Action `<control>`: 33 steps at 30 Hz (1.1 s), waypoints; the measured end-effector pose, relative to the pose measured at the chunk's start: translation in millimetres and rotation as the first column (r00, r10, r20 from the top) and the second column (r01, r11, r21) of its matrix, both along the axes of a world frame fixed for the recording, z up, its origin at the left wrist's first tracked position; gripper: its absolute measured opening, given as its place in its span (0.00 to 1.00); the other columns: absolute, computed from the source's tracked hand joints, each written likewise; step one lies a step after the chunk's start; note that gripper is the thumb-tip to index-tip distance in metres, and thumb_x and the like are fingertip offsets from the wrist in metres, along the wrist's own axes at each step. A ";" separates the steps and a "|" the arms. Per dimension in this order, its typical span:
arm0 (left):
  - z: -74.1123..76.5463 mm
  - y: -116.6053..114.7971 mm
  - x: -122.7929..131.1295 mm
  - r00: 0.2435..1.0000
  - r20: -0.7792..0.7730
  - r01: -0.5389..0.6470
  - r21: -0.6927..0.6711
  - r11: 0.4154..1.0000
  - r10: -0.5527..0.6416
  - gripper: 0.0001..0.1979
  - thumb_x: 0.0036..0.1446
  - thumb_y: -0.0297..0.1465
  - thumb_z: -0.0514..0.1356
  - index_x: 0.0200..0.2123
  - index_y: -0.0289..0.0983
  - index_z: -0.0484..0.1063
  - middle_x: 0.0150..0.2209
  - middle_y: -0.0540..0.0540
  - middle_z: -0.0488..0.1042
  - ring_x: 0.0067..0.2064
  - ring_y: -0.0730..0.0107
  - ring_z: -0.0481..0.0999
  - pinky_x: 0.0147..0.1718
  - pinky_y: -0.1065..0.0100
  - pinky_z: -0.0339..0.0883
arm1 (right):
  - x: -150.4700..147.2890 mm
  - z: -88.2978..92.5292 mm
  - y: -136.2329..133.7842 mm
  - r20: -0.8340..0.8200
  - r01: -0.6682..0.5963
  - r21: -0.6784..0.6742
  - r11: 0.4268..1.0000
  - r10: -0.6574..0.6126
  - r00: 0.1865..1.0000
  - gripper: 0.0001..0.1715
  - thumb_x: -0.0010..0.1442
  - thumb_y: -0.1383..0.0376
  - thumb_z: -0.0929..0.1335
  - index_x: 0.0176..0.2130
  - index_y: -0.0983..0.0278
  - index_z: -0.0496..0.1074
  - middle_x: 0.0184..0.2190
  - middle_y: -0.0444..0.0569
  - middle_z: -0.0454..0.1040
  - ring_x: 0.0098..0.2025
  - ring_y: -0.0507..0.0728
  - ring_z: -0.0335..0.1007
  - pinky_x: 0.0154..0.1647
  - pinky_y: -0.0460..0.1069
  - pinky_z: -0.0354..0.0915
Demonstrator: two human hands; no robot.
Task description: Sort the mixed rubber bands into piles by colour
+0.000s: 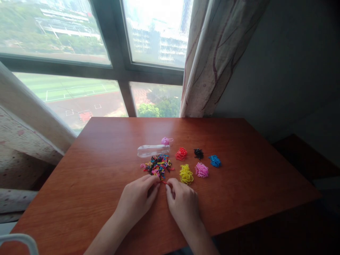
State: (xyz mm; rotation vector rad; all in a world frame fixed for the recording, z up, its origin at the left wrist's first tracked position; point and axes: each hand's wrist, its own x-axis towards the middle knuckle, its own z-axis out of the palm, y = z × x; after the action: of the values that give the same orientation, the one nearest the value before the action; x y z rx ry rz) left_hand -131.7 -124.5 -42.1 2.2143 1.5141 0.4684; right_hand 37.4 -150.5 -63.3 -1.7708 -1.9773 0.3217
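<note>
A small red rubber band (164,182) spans the short gap between my two hands near the table's middle. My left hand (138,195) is closed in a pinch at its left end, and my right hand (184,200) pinches the right end. Just beyond my left fingertips lies a mixed pile of coloured rubber bands (157,165). Sorted heaps sit to the right: yellow bands (186,174) close to my right hand, pink bands (202,170), red bands (181,153), black bands (198,153) and blue bands (215,161).
Behind the mixed pile a clear plastic bottle (152,151) lies on its side, a pink cap (165,141) by its right end. The brown wooden table (87,177) stands against a window (124,74) with a curtain (209,56). A white curved bar (22,237) shows at lower left.
</note>
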 end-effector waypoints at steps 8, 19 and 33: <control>-4.4 1.1 0.0 1.000 0.007 -0.005 -0.025 1.000 0.005 0.11 0.65 0.31 0.51 0.42 0.42 0.73 0.40 0.48 0.78 0.40 0.64 0.78 0.37 0.68 0.68 | 0.6 -0.5 -1.7 -0.041 -0.018 -0.005 1.000 0.018 0.999 0.07 0.63 0.71 0.68 0.34 0.59 0.71 0.26 0.40 0.74 0.29 0.53 0.70 0.30 0.48 0.47; -5.0 1.2 1.8 0.998 -0.052 -0.027 -0.034 0.999 0.025 0.09 0.64 0.31 0.52 0.41 0.42 0.72 0.40 0.49 0.78 0.40 0.64 0.78 0.36 0.68 0.67 | 1.8 -0.7 -1.8 -0.059 -0.035 0.022 0.999 0.036 0.998 0.07 0.63 0.70 0.66 0.36 0.59 0.72 0.26 0.42 0.74 0.29 0.53 0.70 0.30 0.47 0.49; -2.8 4.7 4.8 0.993 -0.117 -0.006 -0.039 0.999 0.001 0.08 0.65 0.31 0.52 0.39 0.42 0.71 0.39 0.49 0.77 0.39 0.64 0.78 0.35 0.69 0.65 | 2.2 -0.6 -2.0 -0.070 -0.035 0.040 0.999 0.038 0.997 0.08 0.63 0.70 0.65 0.38 0.59 0.73 0.28 0.43 0.75 0.30 0.54 0.71 0.31 0.47 0.52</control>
State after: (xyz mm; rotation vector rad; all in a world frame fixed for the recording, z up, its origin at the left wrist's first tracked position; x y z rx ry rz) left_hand -126.9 -119.8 -44.9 2.2441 1.5722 0.3116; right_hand 39.6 -152.6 -63.9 -1.6780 -1.9551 0.3510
